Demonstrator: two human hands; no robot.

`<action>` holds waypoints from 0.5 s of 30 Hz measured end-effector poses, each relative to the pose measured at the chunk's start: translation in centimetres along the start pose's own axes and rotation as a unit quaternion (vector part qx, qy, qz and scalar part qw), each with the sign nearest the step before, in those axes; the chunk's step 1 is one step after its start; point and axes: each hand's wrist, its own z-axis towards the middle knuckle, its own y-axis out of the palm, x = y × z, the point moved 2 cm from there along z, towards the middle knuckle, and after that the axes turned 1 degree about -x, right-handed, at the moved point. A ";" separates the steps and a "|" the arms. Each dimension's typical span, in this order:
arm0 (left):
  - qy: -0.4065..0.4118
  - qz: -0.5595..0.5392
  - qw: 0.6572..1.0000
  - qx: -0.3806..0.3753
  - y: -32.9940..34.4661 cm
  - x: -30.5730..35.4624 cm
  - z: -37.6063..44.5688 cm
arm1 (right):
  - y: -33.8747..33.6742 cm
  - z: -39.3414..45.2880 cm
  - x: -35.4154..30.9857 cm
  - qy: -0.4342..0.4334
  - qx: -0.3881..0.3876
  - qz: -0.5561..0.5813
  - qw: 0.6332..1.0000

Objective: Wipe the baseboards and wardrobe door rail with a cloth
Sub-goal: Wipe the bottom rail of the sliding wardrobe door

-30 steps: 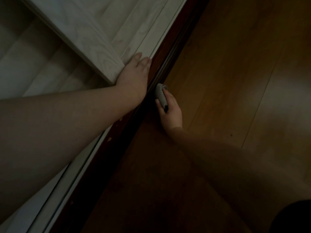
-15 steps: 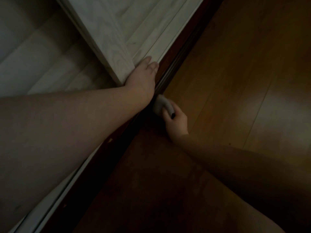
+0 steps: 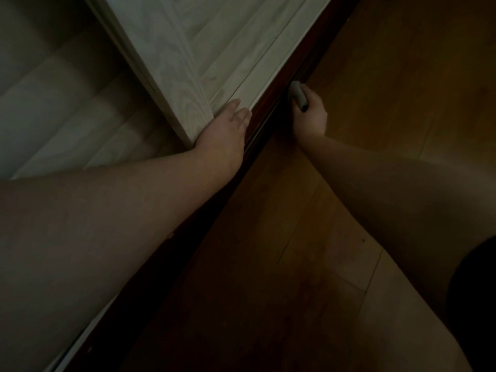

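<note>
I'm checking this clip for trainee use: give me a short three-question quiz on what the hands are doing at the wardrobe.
1. True or false: the right hand grips a cloth.
2. What does the cloth touch? A) the dark rail B) the open floor C) the wardrobe shelf
3. Where does the left hand rest?

Key: 1. True. 2. A. 3. Flat against the pale wardrobe door, at its lower corner beside the rail.

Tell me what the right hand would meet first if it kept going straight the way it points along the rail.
Nothing visible, apparently. The right hand, gripping the cloth, points up along the dark door rail, which runs unobstructed to the frame's top edge. The scene is dim, so small obstacles could be missed.
</note>
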 end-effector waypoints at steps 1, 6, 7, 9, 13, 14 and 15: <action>-0.001 0.001 1.000 0.001 -0.1 0.0 0.0 | 0.2 -1.0 0.1 -0.015 0.001 -0.010 1.000; 0.002 0.003 1.000 0.009 -0.3 -0.1 -0.1 | 1.9 -7.2 1.2 -0.059 -0.017 -0.036 0.997; 0.003 0.002 1.000 0.012 -0.3 -0.2 -0.1 | 2.4 -8.5 1.3 -0.064 -0.025 -0.036 0.997; 0.002 0.005 1.000 0.014 -0.3 -0.2 0.0 | 3.1 -11.2 1.6 -0.068 -0.038 -0.031 0.997; -0.005 -0.003 1.000 0.017 -0.1 -0.1 -0.1 | 3.9 -16.5 1.3 -0.086 -0.090 -0.015 0.992; -0.010 -0.005 1.000 0.015 -0.1 0.0 -0.1 | 4.0 -17.7 1.3 -0.094 -0.108 -0.013 0.990; -0.013 -0.004 1.000 0.013 0.0 0.0 -0.1 | 4.1 -18.8 1.2 -0.102 -0.125 -0.012 0.987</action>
